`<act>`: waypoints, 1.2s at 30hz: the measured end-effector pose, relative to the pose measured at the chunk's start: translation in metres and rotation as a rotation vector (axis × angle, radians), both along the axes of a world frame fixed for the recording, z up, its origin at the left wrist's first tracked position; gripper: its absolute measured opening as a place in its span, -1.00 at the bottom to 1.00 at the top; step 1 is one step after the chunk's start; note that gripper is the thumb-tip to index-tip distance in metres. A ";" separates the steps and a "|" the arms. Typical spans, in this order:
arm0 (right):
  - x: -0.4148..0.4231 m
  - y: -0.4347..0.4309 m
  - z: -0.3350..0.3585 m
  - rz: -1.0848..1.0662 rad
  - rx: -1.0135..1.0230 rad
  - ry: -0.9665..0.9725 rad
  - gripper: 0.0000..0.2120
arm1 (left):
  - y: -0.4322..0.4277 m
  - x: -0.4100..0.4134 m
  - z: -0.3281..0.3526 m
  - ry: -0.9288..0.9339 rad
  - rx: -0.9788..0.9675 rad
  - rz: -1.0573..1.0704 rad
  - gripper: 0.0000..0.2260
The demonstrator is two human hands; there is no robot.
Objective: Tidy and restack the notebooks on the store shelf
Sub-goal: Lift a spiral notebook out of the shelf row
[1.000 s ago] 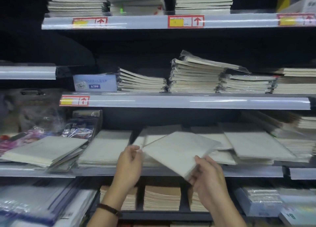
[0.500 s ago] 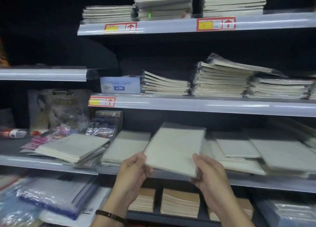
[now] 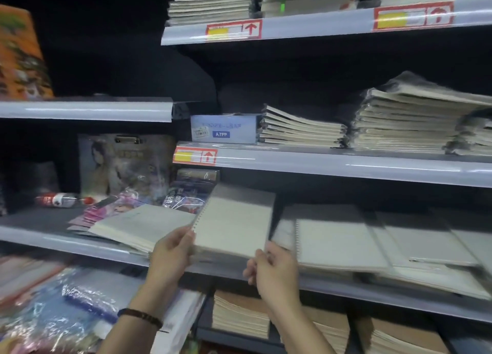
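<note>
blurred: flat notebooks [image 3: 343, 243] at right, cut off by frame edge | unreadable: price tag [image 3: 195, 156] | readable: "A7PP" on blue box [image 3: 225, 128] | spiral notebook [image 3: 234, 225] held over shelf lip [image 3: 80, 245] | left hand [image 3: 173, 252] gripping spiral edge | right hand [image 3: 274, 271] pinching near corner

Grey spiral-bound notebook [image 3: 234, 224], tilted, above loosely overlapping shelf notebooks [image 3: 340, 244].

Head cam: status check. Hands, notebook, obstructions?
Left hand grips spiral notebook at bound edge; right hand pinches near corner. Notebook tilted above shelf front. Skewed pile left, spread notebooks right, both close.
</note>
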State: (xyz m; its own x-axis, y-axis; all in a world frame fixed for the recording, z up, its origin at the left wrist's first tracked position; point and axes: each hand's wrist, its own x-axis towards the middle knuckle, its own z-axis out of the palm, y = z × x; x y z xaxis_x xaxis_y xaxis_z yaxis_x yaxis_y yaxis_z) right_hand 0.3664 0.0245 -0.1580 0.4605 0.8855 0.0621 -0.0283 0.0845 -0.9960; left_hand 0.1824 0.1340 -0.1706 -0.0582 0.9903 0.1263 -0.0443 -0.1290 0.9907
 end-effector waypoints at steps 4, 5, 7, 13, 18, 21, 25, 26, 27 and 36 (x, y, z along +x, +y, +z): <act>-0.019 0.039 -0.015 -0.022 -0.032 0.048 -0.85 | 0.037 -0.006 -0.006 0.369 0.040 0.126 -0.85; -0.023 0.044 -0.021 -0.020 -0.052 0.063 -0.84 | 0.039 -0.005 -0.007 0.454 0.037 0.146 -0.86; -0.028 0.049 -0.030 -0.001 -0.083 0.091 -0.62 | 0.036 -0.003 -0.010 0.513 0.042 0.168 -0.83; -0.023 0.055 -0.036 0.047 -0.139 0.183 -0.63 | 0.013 0.004 -0.013 0.508 0.158 0.114 -0.57; -0.017 0.049 -0.030 0.082 -0.137 0.231 -0.33 | 0.008 0.007 -0.018 0.587 0.242 0.112 -0.48; -0.016 0.039 -0.027 0.108 -0.135 0.241 -0.25 | 0.010 0.009 -0.020 0.647 0.208 0.112 -0.45; -0.013 0.012 -0.024 0.114 -0.129 0.195 -0.48 | -0.007 0.017 -0.026 0.764 0.204 0.251 -0.43; -0.009 0.002 -0.024 0.116 -0.107 0.200 -0.57 | -0.017 0.023 -0.028 0.772 0.243 0.305 -0.49; -0.004 -0.007 -0.025 0.114 -0.082 0.212 -0.65 | -0.026 0.030 -0.029 0.769 0.296 0.346 -0.57; 0.086 -0.071 -0.032 -0.194 0.030 0.372 -0.77 | -0.101 0.141 -0.027 0.253 -0.091 -0.184 -0.78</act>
State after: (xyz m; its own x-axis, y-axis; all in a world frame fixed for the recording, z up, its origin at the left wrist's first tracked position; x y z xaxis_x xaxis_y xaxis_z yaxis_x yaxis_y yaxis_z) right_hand 0.4523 -0.0464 -0.1900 0.6147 0.7803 -0.1155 -0.3660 0.1524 -0.9181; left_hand 0.3235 0.0331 -0.1971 0.1452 0.9891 0.0244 0.1908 -0.0522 0.9802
